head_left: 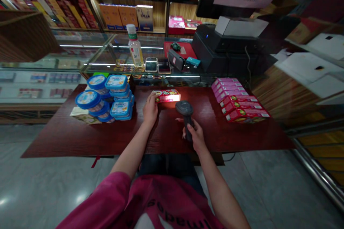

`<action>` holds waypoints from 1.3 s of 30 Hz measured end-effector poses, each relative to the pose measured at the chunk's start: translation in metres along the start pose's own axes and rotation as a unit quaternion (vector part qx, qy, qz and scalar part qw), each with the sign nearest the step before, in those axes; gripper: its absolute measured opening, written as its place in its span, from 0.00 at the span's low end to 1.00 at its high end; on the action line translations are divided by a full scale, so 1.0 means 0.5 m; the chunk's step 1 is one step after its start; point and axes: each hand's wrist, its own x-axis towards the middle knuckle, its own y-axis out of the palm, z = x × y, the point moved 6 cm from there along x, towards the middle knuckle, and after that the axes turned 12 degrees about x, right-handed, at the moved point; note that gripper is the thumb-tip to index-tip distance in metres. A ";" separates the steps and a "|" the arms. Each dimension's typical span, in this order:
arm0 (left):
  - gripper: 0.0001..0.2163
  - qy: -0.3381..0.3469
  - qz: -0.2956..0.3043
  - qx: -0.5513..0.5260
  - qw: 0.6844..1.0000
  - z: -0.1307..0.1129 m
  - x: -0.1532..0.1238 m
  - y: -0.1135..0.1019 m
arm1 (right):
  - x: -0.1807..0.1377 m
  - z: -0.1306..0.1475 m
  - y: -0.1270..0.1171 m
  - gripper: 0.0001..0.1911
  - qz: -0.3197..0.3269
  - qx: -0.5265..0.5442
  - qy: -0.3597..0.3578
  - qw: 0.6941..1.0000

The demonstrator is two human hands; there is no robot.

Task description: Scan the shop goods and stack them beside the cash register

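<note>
My left hand (149,109) rests on the dark red table (67,136), its fingers closed on the left end of a small red box (168,95) that lies flat. My right hand (195,135) is wrapped round the handle of a dark handheld scanner (185,112), whose head points at the box. A bright light falls on the box's right end.
Blue-lidded tubs (107,96) are stacked at the table's left. A row of pink and red boxes (236,100) lies at the right. Behind stands a glass counter (107,53) with a bottle (135,47), phones (151,64) and a black till machine (223,46). Shelves of goods line the back.
</note>
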 end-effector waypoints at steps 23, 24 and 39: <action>0.28 0.062 -0.038 0.185 0.980 -0.030 0.013 -0.007 | 0.002 -0.003 -0.004 0.24 -0.037 -0.010 0.000 0.999; 0.27 0.073 -0.013 0.212 0.974 -0.040 0.013 0.003 | 0.002 -0.004 -0.005 0.25 -0.041 -0.011 0.000 0.999; 0.30 0.034 0.012 0.269 0.962 0.036 0.079 0.015 | 0.043 -0.003 0.008 0.20 -0.030 -0.006 -0.005 1.000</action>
